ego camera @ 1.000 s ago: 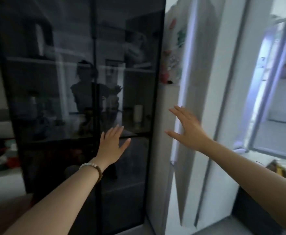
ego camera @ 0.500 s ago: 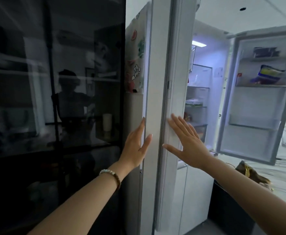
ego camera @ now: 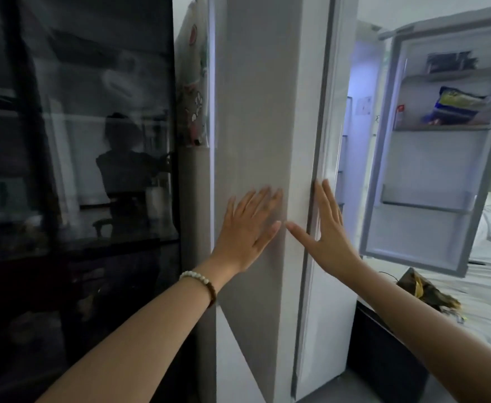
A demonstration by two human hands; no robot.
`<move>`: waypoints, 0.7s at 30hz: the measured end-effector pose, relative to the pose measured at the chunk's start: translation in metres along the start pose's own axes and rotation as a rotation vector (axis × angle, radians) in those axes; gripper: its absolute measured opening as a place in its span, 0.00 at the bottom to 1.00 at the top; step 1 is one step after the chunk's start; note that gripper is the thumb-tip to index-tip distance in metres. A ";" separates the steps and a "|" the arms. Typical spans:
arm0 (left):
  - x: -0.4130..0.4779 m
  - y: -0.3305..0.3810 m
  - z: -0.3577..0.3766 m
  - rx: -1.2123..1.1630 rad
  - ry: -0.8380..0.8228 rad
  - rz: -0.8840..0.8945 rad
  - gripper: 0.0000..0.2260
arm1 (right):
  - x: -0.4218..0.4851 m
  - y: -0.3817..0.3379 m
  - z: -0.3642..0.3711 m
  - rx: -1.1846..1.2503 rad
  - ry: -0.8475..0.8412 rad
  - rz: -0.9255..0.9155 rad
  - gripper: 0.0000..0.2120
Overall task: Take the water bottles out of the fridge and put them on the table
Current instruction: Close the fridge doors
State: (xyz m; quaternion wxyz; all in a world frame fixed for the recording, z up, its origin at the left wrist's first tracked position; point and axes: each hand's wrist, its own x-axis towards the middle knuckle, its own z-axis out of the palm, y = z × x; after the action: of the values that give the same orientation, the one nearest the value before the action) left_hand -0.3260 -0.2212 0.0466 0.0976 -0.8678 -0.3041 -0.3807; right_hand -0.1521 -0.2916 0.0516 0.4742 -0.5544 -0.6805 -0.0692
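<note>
A white fridge stands before me with its left door (ego camera: 255, 112) seen nearly edge-on. My left hand (ego camera: 247, 228), fingers spread and empty, lies flat against that door's outer face. My right hand (ego camera: 325, 228), also spread and empty, rests at the door's inner edge by the grey seal. The right door (ego camera: 430, 234) hangs wide open, with a blue and yellow bag (ego camera: 453, 109) on its upper shelf. Only a thin lit strip of the fridge interior (ego camera: 357, 135) shows. No water bottles are visible.
A dark glass-fronted cabinet (ego camera: 72, 170) fills the left and reflects a person. Stickers (ego camera: 193, 112) cover the fridge's side. A black box (ego camera: 383, 359) sits low on the right, with a brown crumpled bag (ego camera: 424, 289) and white bedding (ego camera: 488, 286) behind it.
The view has swung right, from the dark cabinet to the fridge. Both hands moved onto the left door, the left one now flat on its outer face; less of the interior shows.
</note>
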 end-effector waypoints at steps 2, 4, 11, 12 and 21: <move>0.022 0.009 0.018 0.076 0.010 0.022 0.26 | 0.009 0.020 -0.005 0.067 0.046 0.065 0.46; 0.044 0.014 0.037 0.071 0.045 0.011 0.24 | 0.021 0.043 -0.009 0.127 0.078 0.135 0.46; 0.122 -0.011 0.123 0.106 0.112 -0.115 0.26 | 0.076 0.140 -0.012 0.209 0.145 0.219 0.48; 0.136 -0.018 0.135 0.127 0.136 -0.112 0.26 | 0.087 0.155 -0.009 0.245 0.158 0.222 0.49; 0.243 -0.071 0.244 0.255 0.372 -0.049 0.27 | 0.183 0.271 0.023 0.346 0.244 0.331 0.40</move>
State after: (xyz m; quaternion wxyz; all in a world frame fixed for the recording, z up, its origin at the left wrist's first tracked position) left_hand -0.0943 0.0440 0.0484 0.2519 -0.7557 -0.3474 -0.4948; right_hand 0.0693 -0.0497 0.0538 0.6454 -0.5564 -0.5199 0.0602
